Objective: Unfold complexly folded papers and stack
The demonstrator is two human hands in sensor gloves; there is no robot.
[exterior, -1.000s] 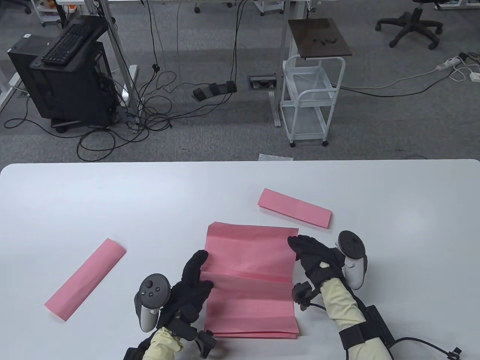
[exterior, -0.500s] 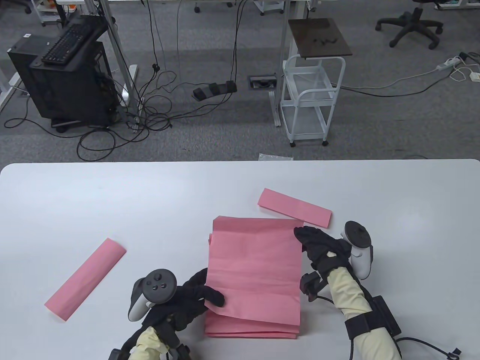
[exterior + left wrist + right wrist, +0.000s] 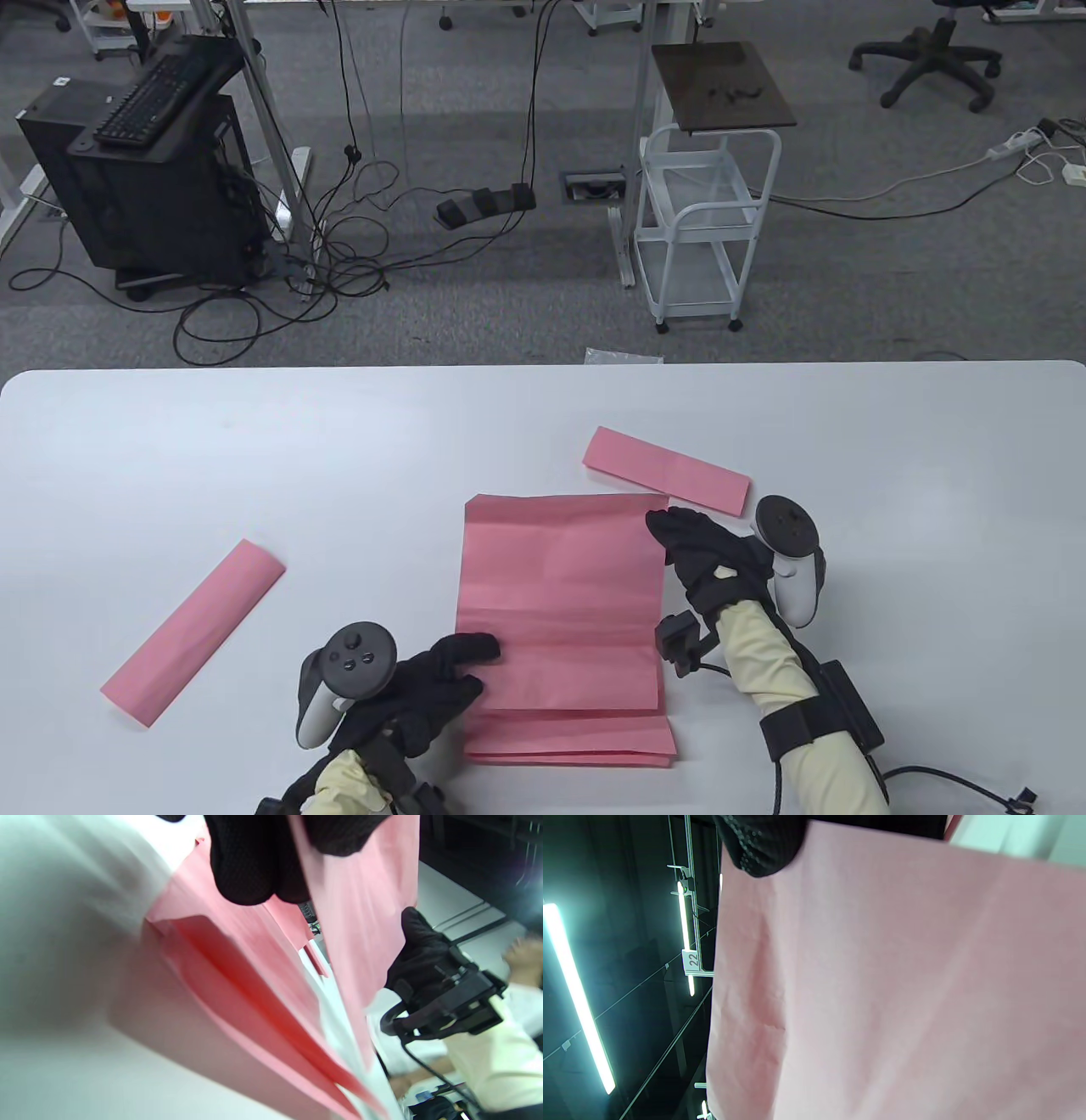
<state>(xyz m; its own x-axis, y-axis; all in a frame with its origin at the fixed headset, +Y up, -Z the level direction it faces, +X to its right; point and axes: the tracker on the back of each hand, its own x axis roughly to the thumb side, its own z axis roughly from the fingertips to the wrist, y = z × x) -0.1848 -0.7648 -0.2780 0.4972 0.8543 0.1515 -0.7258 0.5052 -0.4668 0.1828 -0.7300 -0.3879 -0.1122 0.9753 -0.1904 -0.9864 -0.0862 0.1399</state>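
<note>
My left hand [image 3: 437,679] and right hand [image 3: 704,552] each pinch, I think, a side of the pink sheet [image 3: 560,603] above the stack [image 3: 568,739].

Even, soft overhead light fills the table view, sharp edge to edge, with faint shadows under the pink sheet [image 3: 560,603]. The left wrist view is heavily blurred, a flare at its upper right. The right wrist view (dark behind) shows glaring ceiling tube lights [image 3: 577,993] and soft-focus paper.

Left hand [image 3: 433,679], right hand [image 3: 704,552] pinching.
</note>
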